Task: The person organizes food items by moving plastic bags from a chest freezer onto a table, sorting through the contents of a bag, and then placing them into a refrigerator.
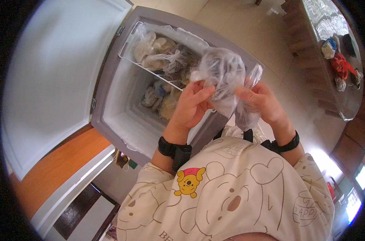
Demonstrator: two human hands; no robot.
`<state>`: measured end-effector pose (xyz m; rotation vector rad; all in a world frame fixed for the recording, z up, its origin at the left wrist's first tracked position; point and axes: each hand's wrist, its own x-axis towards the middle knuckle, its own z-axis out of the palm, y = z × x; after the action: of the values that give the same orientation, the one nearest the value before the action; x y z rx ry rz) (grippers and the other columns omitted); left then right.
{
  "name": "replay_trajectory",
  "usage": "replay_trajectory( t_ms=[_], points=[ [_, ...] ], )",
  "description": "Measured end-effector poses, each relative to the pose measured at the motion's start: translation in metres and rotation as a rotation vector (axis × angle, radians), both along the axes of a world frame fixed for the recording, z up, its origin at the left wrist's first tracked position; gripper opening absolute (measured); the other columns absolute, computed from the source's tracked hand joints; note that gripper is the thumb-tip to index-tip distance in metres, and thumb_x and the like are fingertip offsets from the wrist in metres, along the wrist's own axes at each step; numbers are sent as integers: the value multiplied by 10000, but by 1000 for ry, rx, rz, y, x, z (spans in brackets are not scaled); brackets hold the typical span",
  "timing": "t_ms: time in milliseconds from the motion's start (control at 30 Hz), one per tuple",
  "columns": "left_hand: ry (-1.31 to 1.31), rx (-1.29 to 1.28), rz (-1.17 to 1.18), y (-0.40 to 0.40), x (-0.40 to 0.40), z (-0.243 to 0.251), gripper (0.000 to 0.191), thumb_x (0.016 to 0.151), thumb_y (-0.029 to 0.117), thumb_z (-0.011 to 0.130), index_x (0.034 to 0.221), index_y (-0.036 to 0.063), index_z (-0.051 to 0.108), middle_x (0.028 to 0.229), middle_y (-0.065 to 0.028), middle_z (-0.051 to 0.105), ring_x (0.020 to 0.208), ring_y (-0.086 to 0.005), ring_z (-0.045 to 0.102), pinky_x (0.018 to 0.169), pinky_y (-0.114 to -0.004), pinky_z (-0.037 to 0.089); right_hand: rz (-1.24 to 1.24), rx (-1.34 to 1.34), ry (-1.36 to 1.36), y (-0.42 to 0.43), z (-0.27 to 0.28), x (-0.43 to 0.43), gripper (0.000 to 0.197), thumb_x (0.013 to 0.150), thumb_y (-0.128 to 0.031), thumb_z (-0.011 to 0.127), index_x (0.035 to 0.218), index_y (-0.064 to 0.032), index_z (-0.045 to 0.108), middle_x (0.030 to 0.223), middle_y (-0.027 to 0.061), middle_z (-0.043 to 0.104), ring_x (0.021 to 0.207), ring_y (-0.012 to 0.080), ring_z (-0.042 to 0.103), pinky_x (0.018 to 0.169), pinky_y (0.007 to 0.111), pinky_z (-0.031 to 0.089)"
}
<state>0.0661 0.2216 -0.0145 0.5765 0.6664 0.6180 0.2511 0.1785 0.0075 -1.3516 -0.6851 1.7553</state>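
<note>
Between both hands, above the near right edge of an open chest freezer point(206, 132), is a clear plastic bag point(223, 69). My left hand point(190, 105) pinches the bag's left side between thumb and fingers. My right hand point(261, 99) grips its right side, with a twisted end of plastic rising over the fingers and a bunched part hanging below. What the bag contains, if anything, cannot be told. Beneath and left of the bag, a white wire basket point(152, 73) in the freezer holds several bagged items point(167, 54). More bagged items point(160, 99) lie on the freezer floor.
The raised white freezer lid point(59, 75) stands at the left, beside an orange-brown wooden surface point(65, 159). Frost lines the freezer's inner walls. At the far right, a shiny covered table point(345, 99) bears a red plastic bag point(340, 64) and a blue and white bag point(328, 48).
</note>
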Motion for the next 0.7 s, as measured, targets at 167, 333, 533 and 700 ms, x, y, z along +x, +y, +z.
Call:
replay_trajectory(
  t_ms=[167,333,533,700],
  points=[
    [-54,-138,76,-2,7,-1,450,783,88,545,1182,46,341,1078,-40,487,938,-141,508,703,-259,453,8,263,-196,-5,-28,0,282,758,-303,607,728,-23,587,565,-81,436,500,30,364,422,214,278],
    [62,7,89,-5,-13,-27,486,745,17,547,1183,36,337,1086,-50,481,943,-156,507,726,-269,445,288,65,-372,3,-7,3,238,750,-234,614,831,-11,596,634,-50,498,563,51,409,499,218,343],
    [152,55,294,18,-42,-72,516,716,-21,546,1183,17,330,1088,-75,478,948,-174,505,781,-276,419,90,96,-347,-3,-8,23,257,776,-216,576,950,-27,585,729,-35,518,635,35,428,555,182,336],
    [900,533,32,44,-53,-110,482,717,8,553,1153,-2,347,1069,-117,466,995,-248,472,813,-343,401,37,45,-413,-6,-10,36,238,788,-206,564,950,-32,580,693,-70,486,565,6,385,481,154,286]
  ],
)
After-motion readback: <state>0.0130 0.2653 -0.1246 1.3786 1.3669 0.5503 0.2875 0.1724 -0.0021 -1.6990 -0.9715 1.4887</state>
